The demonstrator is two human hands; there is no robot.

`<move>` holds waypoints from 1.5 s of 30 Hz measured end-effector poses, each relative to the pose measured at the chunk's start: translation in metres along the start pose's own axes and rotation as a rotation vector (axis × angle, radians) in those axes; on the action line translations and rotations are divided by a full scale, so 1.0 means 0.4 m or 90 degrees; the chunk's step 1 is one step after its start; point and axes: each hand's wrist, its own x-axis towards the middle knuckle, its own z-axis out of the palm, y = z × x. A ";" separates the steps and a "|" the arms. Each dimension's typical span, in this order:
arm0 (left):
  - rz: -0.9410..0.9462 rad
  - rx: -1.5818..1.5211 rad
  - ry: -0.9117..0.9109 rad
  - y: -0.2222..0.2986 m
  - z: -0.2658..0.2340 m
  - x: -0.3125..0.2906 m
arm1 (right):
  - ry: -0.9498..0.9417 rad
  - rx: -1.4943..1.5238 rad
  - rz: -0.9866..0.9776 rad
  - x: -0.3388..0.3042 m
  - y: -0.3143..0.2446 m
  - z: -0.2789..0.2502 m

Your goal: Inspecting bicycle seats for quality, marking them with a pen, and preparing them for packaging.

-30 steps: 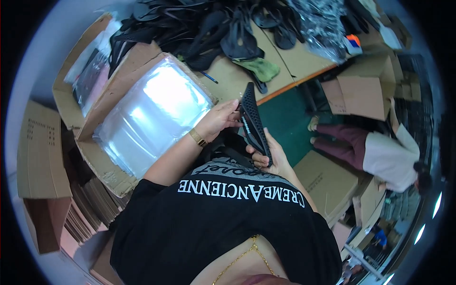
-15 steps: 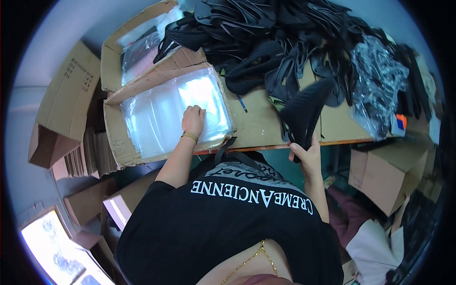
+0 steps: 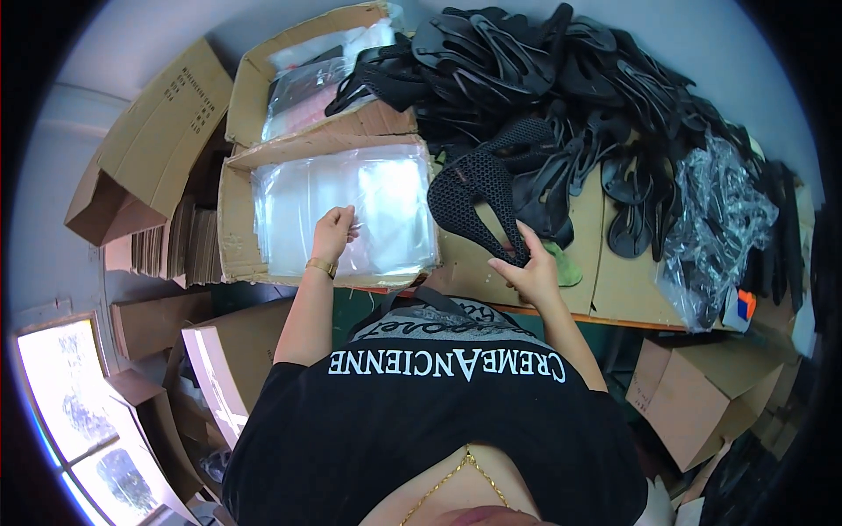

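In my right hand [image 3: 533, 270] is a black bicycle saddle [image 3: 469, 188], gripped by its narrow nose. Its honeycomb face and long central slot are turned up, and its wide end points away from me to the left. My left hand [image 3: 335, 235] rests on a stack of clear plastic bags [image 3: 294, 206] in an open cardboard box [image 3: 235, 237]. Its fingers are curled closed at the top bag and seem to pinch it; the fingertips are partly hidden. A large heap of black saddles [image 3: 500, 57] covers the back of the table, just beyond the held one.
Behind the bag box stands another cardboard box [image 3: 254, 96] with plastic packaging. Crumpled clear wrap [image 3: 715, 228] lies at the table's right, near an orange-and-blue item [image 3: 745, 305]. Empty cartons stand left [image 3: 153, 149] and lower right [image 3: 702, 394]. A green piece [image 3: 566, 263] lies by my right hand.
My right hand has brought the saddle left toward the bag box and turned its honeycomb face up. My left hand has slid toward the left over the bags, its fingers curling. The view has shifted.
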 end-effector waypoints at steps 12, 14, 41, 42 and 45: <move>-0.001 -0.183 -0.040 0.022 -0.034 -0.039 | -0.413 0.228 0.221 0.123 -0.116 0.105; 0.104 -0.167 -0.039 0.018 -0.034 -0.042 | -0.574 0.172 0.297 0.162 -0.104 0.143; 0.504 0.114 -0.552 0.347 0.146 -0.164 | -0.003 -0.347 -0.483 0.208 0.057 0.343; 0.549 0.057 -0.670 0.350 0.156 -0.184 | -0.023 -0.083 -0.324 0.188 0.010 0.305; 0.389 -0.125 -0.628 0.358 0.145 -0.156 | -0.061 0.546 0.107 0.139 -0.118 0.217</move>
